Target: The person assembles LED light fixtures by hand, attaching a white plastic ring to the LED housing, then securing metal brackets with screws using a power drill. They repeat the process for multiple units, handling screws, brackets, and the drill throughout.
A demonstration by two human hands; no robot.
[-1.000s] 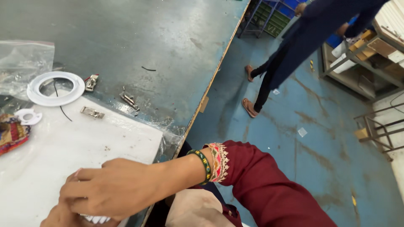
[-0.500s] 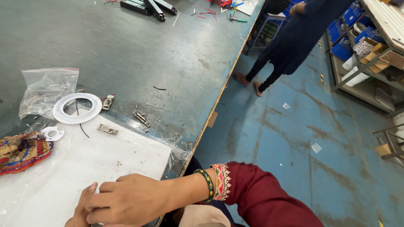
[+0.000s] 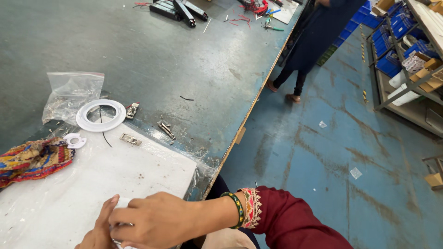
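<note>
Going left to right: a patterned cloth [image 3: 32,159] is lying crumpled beside a clear crinkly bag [image 3: 71,94] and a flat white plastic ring [image 3: 100,115] on my counter [image 3: 152,55]. My left hand [image 3: 98,230] and right hand [image 3: 154,219] are pinching a small white piece [image 3: 121,203] together over the white sheet [image 3: 92,180].

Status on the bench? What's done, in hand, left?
Done: cannot tell; no finished piece shows. In hand: right hand and left hand close over a small white part on the white sheet. Left: large white ring, small ring, metal clips lie loose.
</note>
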